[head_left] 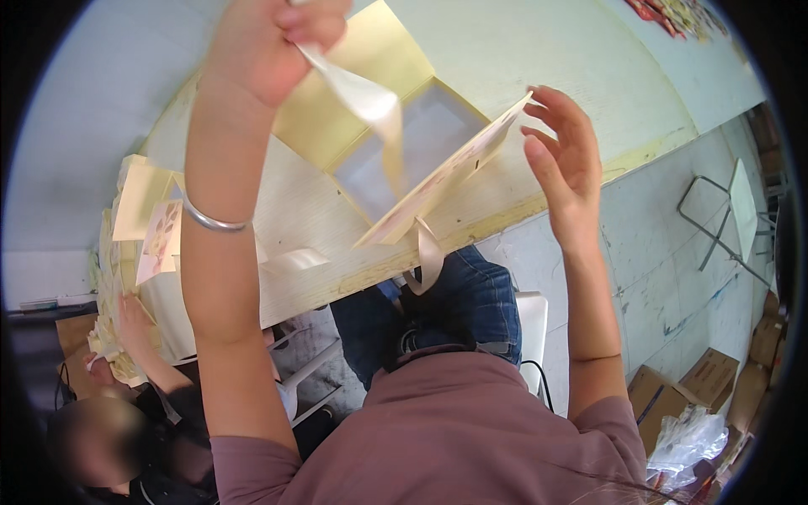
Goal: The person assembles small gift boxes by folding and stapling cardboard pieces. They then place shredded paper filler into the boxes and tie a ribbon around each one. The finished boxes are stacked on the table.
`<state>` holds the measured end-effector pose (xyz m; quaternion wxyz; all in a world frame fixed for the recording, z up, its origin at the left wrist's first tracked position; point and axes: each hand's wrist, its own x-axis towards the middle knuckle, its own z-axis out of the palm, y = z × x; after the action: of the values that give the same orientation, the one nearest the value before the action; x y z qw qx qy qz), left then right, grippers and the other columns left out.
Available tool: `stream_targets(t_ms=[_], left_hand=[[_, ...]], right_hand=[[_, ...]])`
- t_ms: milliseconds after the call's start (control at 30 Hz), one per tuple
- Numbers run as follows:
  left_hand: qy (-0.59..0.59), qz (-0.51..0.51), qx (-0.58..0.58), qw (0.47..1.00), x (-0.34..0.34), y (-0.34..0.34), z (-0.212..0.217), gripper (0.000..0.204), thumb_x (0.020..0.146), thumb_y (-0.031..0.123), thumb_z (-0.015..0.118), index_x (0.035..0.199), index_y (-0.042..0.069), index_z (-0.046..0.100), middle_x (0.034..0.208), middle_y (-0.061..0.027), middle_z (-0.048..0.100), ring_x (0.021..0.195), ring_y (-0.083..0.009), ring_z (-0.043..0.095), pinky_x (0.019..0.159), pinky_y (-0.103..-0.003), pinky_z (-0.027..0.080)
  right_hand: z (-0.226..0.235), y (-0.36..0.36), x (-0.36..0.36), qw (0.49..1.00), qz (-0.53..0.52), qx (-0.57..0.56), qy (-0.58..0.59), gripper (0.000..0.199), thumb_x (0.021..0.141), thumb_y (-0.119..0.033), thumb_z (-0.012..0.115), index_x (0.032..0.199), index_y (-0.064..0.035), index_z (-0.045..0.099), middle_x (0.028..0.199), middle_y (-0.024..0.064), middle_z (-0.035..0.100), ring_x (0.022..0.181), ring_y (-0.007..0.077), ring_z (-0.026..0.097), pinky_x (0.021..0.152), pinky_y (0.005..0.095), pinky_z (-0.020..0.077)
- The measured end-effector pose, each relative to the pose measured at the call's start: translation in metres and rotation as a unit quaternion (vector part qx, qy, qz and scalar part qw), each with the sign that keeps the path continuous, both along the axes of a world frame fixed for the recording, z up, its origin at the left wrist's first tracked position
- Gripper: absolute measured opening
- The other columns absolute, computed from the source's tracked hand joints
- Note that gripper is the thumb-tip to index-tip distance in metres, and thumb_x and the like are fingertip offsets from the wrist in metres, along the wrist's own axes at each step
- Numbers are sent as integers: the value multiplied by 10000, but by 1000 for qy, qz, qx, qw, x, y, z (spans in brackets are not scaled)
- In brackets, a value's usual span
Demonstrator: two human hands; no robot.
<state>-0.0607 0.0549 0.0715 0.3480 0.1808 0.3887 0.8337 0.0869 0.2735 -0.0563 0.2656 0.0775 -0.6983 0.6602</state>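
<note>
High on the left, my left hand (295, 38) is closed round the end of a white satin ribbon (362, 93), which trails down in front of an open gift box. The cream box (454, 126) lies on the table with its pale interior showing and one wide yellow panel (362, 76) folded back. A printed front flap (454, 172) stands tilted along its near side, and a second ribbon (431, 257) loops from that flap over the table edge. My right hand (568, 168) has its fingers apart, fingertips at the flap's upper right corner.
Left, another person's hand (139, 328) is beside a stack of similar boxes (126, 202). A loose ribbon (295, 261) lies near the table's (539, 206) front edge. A folding chair (724, 210), cardboard boxes (711, 374) and clear plastic (686, 442) are at right.
</note>
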Motion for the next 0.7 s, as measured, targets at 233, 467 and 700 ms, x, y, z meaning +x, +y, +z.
stream_targets(t_ms=[233,467,700], left_hand=[[404,2,-517,754,47,27,-65,287,888,223,480,1099,30,477,976,-40,544,820,-106,537,719,-243,427],[365,-88,-440,816,68,29,-84,291,857,165,509,1114,45,444,949,-101,541,850,-198,523,770,-278,412],[452,-128,-388,793,52,34,-109,297,808,156,541,1049,-9,490,947,-149,561,877,-274,534,765,-318,420]], right_hand=[[-25,-14,-5,999,-29,-35,17,330,778,-20,582,1098,-31,504,1092,88,507,1017,191,497,837,318,438],[-43,-17,20,994,-72,81,28,332,713,16,607,1034,-16,525,1046,139,516,932,290,529,763,315,448],[-48,-24,19,985,-69,158,-9,243,713,-37,616,948,-9,560,922,138,564,831,308,554,701,359,458]])
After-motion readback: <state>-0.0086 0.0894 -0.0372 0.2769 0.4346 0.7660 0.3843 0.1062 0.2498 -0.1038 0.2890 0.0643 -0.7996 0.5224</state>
